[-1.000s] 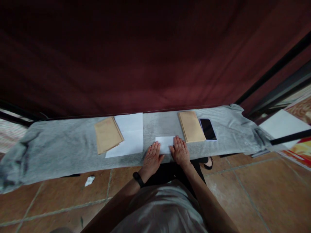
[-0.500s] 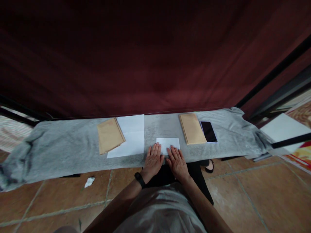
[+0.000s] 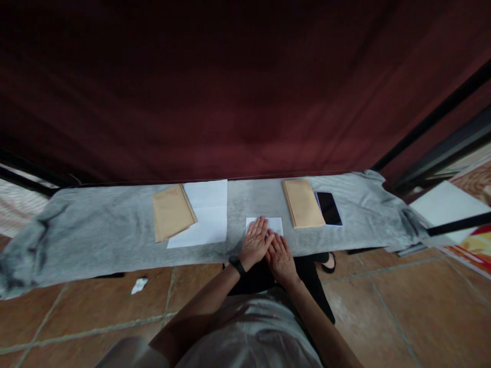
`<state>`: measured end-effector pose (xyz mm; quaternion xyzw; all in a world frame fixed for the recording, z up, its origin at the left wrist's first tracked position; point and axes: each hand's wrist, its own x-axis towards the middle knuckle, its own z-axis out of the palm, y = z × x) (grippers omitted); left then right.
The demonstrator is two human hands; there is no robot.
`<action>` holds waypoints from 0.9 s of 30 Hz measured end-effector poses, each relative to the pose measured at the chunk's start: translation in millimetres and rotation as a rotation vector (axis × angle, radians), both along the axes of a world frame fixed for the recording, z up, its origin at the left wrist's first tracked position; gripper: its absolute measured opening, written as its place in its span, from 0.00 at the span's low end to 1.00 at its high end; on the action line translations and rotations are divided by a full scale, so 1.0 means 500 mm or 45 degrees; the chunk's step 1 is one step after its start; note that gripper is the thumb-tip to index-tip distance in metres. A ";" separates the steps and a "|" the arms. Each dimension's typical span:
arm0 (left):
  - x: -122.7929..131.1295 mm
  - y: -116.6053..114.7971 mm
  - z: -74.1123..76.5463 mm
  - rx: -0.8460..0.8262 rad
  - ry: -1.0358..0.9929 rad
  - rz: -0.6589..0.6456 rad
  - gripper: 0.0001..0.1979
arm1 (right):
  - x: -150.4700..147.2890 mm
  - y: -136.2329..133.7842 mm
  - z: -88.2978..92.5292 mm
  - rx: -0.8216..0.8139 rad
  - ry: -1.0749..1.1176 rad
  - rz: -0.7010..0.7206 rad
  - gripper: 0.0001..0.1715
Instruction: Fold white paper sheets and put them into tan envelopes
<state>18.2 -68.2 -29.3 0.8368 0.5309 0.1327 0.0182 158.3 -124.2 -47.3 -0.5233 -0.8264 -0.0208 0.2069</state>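
Note:
A small folded white paper (image 3: 273, 223) lies on the grey cloth (image 3: 95, 235) near its front edge. My left hand (image 3: 256, 241), with a black band on its wrist, lies flat on the paper's left part, fingers stretched out. My right hand (image 3: 281, 255) rests flat beside it on the paper's lower right, fingers out and touching the left hand. Neither hand grips anything.
A white sheet (image 3: 207, 209) with a tan envelope stack (image 3: 171, 213) on its left lies to the left. Another tan envelope stack (image 3: 303, 203) and a black phone (image 3: 329, 208) lie to the right. A dark red curtain (image 3: 230, 92) hangs behind. A paper scrap (image 3: 138, 285) lies on the tiled floor.
My left hand has slid right onto the folded paper. My right hand has drawn back toward the paper's near edge, and the two hands now touch.

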 end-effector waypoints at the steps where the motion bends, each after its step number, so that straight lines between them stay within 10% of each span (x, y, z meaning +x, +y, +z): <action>1: -0.009 0.000 0.000 0.009 0.018 0.007 0.30 | 0.000 0.000 0.002 0.002 0.010 -0.012 0.26; 19: -0.042 -0.013 0.004 -0.049 0.096 0.165 0.32 | 0.045 0.026 0.020 -0.082 0.104 -0.243 0.34; 27: -0.044 -0.010 0.000 -0.134 0.112 0.135 0.30 | -0.034 0.085 0.028 -0.176 0.137 0.022 0.32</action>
